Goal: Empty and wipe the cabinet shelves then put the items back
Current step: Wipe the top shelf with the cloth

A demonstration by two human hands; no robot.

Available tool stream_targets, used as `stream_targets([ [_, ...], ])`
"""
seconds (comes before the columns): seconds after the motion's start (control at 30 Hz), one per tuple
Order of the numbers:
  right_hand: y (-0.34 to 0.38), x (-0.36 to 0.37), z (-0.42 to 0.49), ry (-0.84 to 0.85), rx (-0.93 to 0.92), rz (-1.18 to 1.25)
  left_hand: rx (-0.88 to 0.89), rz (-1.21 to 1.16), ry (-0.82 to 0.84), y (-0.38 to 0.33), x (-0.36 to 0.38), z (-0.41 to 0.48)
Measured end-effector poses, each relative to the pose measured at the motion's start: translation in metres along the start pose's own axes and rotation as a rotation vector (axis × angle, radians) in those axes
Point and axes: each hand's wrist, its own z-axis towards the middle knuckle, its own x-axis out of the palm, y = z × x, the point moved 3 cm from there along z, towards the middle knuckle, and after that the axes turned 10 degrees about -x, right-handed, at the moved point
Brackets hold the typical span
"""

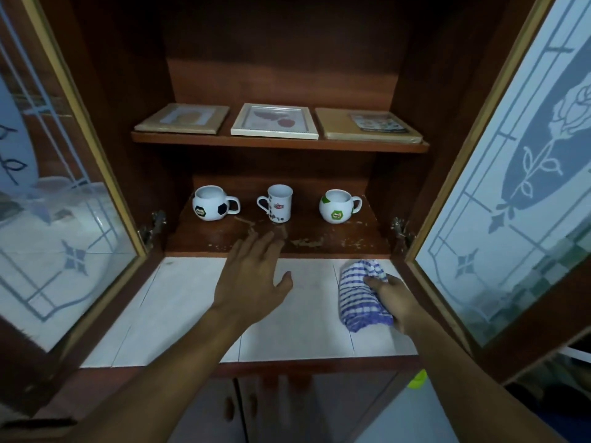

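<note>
- My left hand (252, 276) is flat and open. The fingers are straight and spread, and it holds nothing.
- Its fingertips are over the front edge of the lower shelf (335, 238). They are near the tall white mug (279, 203) but do not touch it.
- My right hand (391, 302) grips a bunched-up striped cloth (361, 298). The cloth is by the right edge of the white tiled counter (192, 298), just in front of the shelf.
- The cloth looks soft, light and floppy, so I think it will squash flat for wiping.
- Three mugs stand in a row near the back edge of the lower shelf. The football mug (209, 204) is on the left, the tall white mug is in the middle, and the green and white mug (335, 207) is on the right.
- All three stand upright and look empty inside.
- The mugs look hard, smooth and easy to break. I would take each one by its handle or round its body.
- Three flat picture frames lie side by side on the upper shelf (278, 142), and the white frame (275, 121) is in the middle.
- The frames look thin and stiff, so I would lift them by their edges.
- Both shelves are full, so I think the emptying is just starting.
</note>
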Motion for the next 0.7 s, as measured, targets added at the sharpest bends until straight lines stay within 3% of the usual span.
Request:
stream_targets([
  [0.13, 0.006, -0.010, 0.007, -0.031, -0.142, -0.415, -0.020, 0.003, -0.002, -0.004, -0.002, -0.003],
  [0.23, 0.008, -0.019, 0.007, -0.073, -0.231, -0.582, -0.037, 0.019, 0.004, -0.009, -0.001, -0.007],
  [0.6, -0.004, -0.029, 0.001, -0.043, -0.539, -0.829, -0.068, 0.068, 0.012, -0.022, -0.007, -0.017],
  [0.7, -0.022, -0.026, 0.001, -0.097, -0.509, -0.859, -0.094, 0.077, 0.038, -0.021, -0.009, -0.022],
])
